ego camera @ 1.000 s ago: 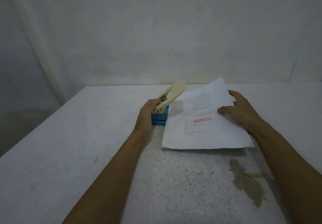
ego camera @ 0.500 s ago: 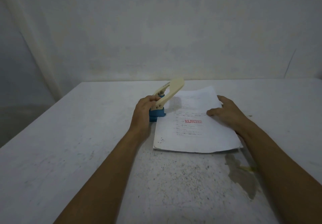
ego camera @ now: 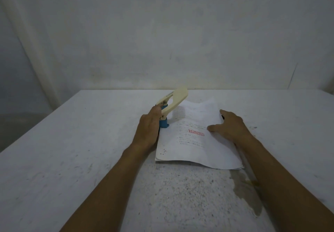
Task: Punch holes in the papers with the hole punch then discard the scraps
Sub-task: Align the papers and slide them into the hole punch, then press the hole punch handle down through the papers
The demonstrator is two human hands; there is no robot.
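Note:
A thin stack of white papers (ego camera: 197,148) with a red "REJECTED" stamp lies on the table, its left edge against the hole punch (ego camera: 173,103). The punch has a blue base and a cream lever raised at a slant. My left hand (ego camera: 149,126) rests against the punch's left side, fingers along the base and lever pivot. My right hand (ego camera: 228,126) lies flat on the right part of the papers, fingers spread, pressing them down. The paper's far edge curls up slightly. Small dark marks show near the near-left corner of the top sheet.
The white table (ego camera: 90,159) is speckled and scuffed, with a dark stain (ego camera: 247,193) at the near right beside my right forearm. A pale wall rises behind the table's far edge. The table's left edge runs diagonally at the left.
The papers, lifted at the far edge a second ago, have settled flatter on the table. My right hand has slid onto the sheet; my left stays at the punch.

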